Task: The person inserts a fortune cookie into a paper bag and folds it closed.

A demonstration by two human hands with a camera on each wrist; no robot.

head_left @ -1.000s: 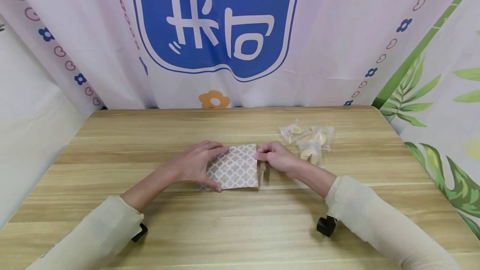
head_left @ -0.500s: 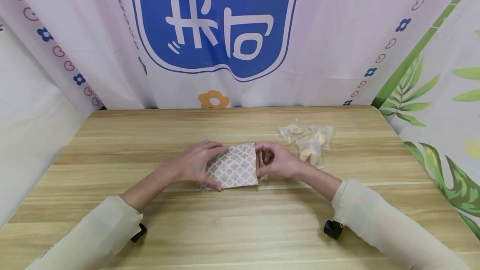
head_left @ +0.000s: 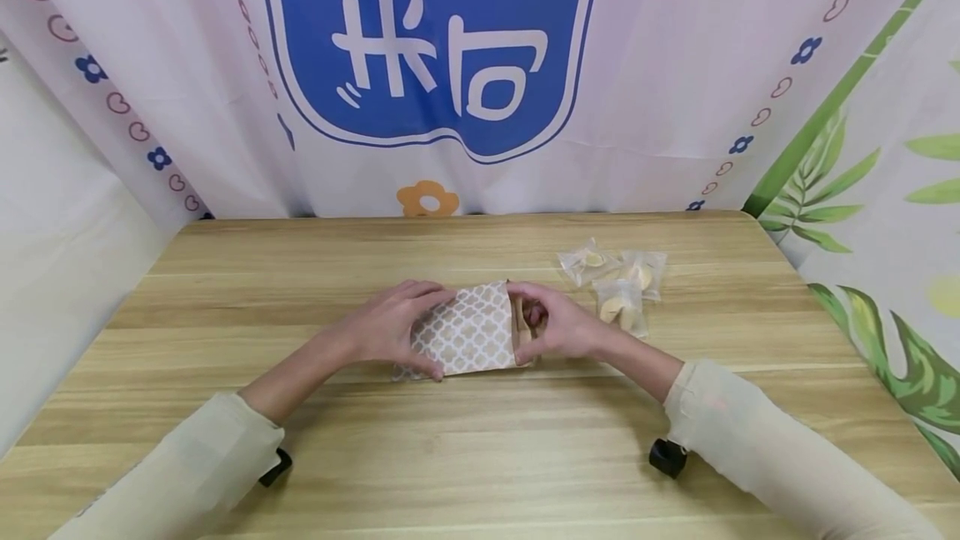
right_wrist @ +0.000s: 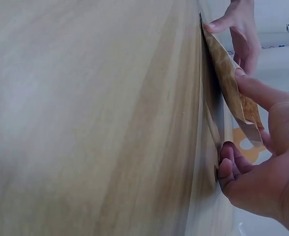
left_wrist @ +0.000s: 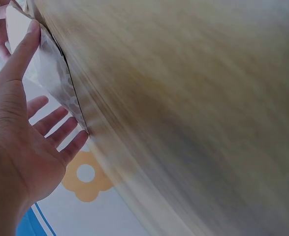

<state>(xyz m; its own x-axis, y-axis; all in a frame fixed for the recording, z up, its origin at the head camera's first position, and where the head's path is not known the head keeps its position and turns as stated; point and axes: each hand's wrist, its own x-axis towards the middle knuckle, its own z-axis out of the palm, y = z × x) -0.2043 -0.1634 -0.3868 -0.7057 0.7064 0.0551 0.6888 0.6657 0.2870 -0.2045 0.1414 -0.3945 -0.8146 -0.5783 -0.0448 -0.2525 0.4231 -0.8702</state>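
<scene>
A flat paper bag (head_left: pixel 472 332) with a white lattice print lies mid-table in the head view, its brown mouth facing right. My left hand (head_left: pixel 382 327) spans its left end, thumb at the near edge and extended fingers by the far edge. At the mouth, my right hand (head_left: pixel 566 325) holds the bag's edges between thumb and forefinger, its other fingers curled. The mouth gapes a little; what is inside is hidden. In the right wrist view the bag (right_wrist: pixel 228 73) is tilted, its mouth end raised off the tabletop.
Beyond the right hand lie clear-wrapped fortune cookies: one nearest the hand (head_left: pixel 621 307), one at the back (head_left: pixel 588 262) and one to the right (head_left: pixel 647 272). They rest on the wooden table (head_left: pixel 450 457). A printed curtain (head_left: pixel 637 132) hangs along the back edge.
My right hand has gone from pinching the far corner of the mouth to spanning both its edges. The mouth has widened and its end has risen slightly. The left hand has stayed put.
</scene>
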